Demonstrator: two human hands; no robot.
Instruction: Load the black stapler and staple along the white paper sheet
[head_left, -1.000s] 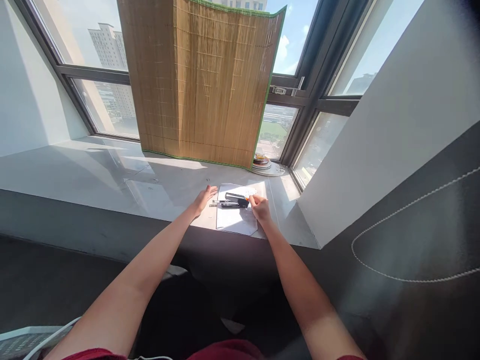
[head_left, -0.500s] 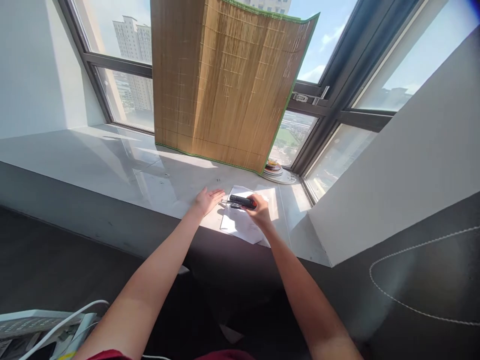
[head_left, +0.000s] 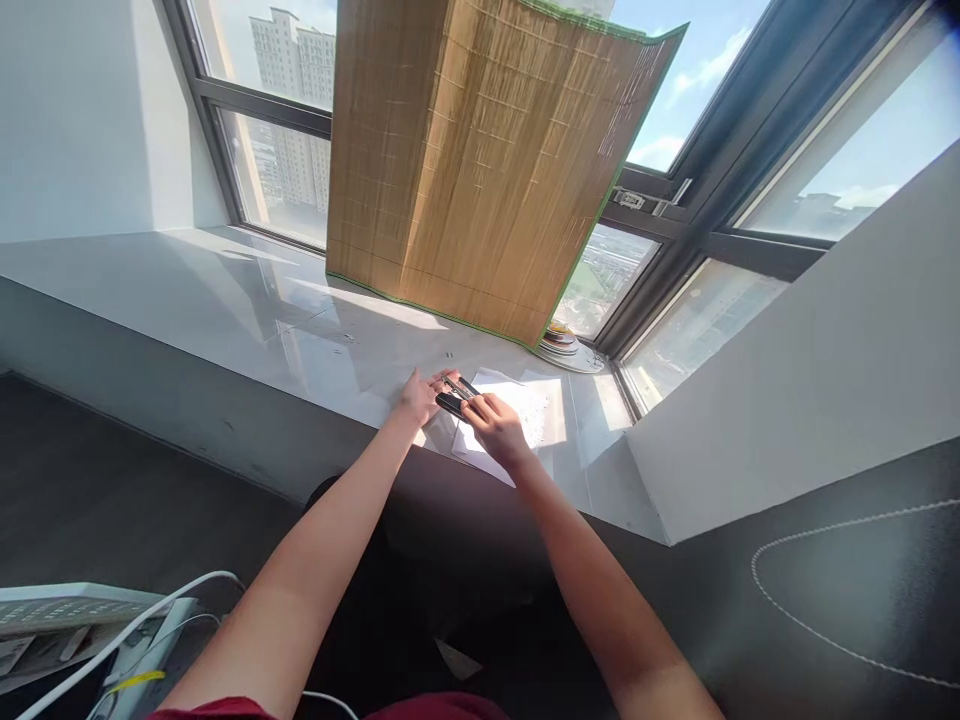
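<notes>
My right hand clasps a stapler, likely light, rigid, best held mid-body; whether my left hand grips is unclear.

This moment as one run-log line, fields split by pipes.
Right hand: holds opened black stapler | Left hand: at stapler's other end, contact unclear | Papers: on windowsill, partly hidden

Papers on windowsill, plates behind, window beyond
</notes>
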